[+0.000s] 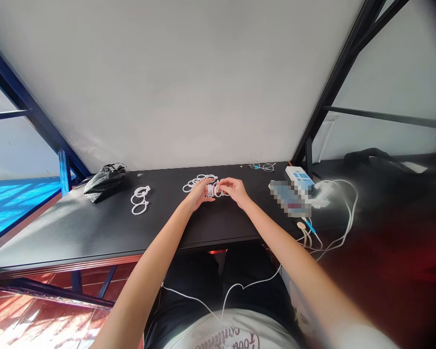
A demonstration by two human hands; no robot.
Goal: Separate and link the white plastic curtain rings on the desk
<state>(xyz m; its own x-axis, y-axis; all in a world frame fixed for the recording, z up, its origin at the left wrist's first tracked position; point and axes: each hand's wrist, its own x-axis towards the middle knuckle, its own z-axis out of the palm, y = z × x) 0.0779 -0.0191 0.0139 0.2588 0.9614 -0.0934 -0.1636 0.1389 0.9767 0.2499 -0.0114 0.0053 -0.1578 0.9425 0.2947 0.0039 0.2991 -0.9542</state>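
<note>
My left hand (200,191) and my right hand (234,189) meet over the middle of a black table (94,228), fingers pinched together on a small bunch of white plastic rings (214,190). More white rings (198,180) lie loose on the table just behind my left hand. A separate small group of white rings (140,198) lies further left, away from both hands.
A crumpled black plastic bag (105,180) sits at the table's back left. To the right lie a white device with blue buttons (300,178), a blurred-out object (289,198) and white cables (343,218). Thin wire loops (263,166) lie by the wall. Black frame posts flank the table.
</note>
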